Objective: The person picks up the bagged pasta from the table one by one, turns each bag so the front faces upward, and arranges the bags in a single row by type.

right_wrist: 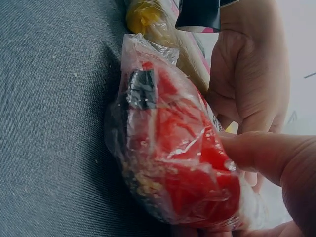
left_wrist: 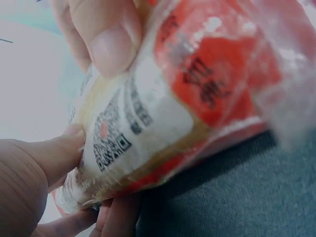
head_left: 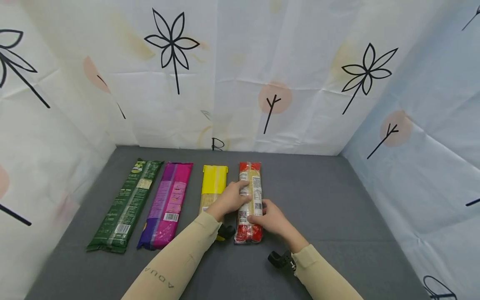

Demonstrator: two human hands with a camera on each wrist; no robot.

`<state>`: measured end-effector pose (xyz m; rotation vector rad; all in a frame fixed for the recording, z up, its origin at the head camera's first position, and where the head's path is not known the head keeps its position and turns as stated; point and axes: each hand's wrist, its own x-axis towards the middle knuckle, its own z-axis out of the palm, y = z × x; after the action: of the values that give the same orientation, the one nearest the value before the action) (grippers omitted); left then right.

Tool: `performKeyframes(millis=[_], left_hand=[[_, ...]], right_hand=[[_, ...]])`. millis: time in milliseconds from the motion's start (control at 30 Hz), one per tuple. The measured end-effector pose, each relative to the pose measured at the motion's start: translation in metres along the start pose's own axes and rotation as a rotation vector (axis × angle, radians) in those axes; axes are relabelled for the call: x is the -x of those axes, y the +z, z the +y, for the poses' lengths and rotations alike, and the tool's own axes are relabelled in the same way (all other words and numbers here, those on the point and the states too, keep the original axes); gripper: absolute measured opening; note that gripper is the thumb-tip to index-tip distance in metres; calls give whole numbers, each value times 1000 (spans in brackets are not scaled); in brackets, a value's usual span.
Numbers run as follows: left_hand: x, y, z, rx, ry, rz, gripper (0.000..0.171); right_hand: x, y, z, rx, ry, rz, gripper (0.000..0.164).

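Note:
A long red and clear plastic packet of dried noodles (head_left: 249, 232) lies on the grey table, with white printed labels facing up. My left hand (head_left: 229, 198) grips its left side, the thumb on top; in the left wrist view the fingers (left_wrist: 121, 215) curl beneath the edge. On the opposite side, nearer the close end, my right hand (head_left: 276, 221) holds the packet with its thumb on the upper face. The right wrist view shows that thumb (right_wrist: 256, 153) against the red wrapper, and fingertips partly hidden underneath.
Left of the held packet lies a yellow noodle packet (head_left: 215, 179), partly covered by my left arm. Farther left are a purple and pink packet (head_left: 174, 196) and a dark green one (head_left: 129, 202). Patterned cloth walls (head_left: 240, 112) surround the grey tabletop (head_left: 318, 200) at the back and sides.

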<state>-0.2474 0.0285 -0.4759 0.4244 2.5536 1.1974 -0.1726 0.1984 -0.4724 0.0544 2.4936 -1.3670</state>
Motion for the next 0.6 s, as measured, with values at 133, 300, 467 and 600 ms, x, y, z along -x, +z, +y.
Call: performKeyframes(millis=[133, 300, 467, 600], left_hand=[[1, 1, -2, 67, -19, -6, 58], [3, 2, -3, 176, -47, -1, 58], [5, 2, -2, 244, -46, 19, 59], [8, 5, -1, 274, -39, 47, 58]], right_hand=[[2, 0, 1, -86, -7, -15, 72], [8, 4, 0, -156, -62, -17, 70], [9, 7, -2, -238, -98, -7, 69], [10, 8, 0, -293, -97, 5, 69]])
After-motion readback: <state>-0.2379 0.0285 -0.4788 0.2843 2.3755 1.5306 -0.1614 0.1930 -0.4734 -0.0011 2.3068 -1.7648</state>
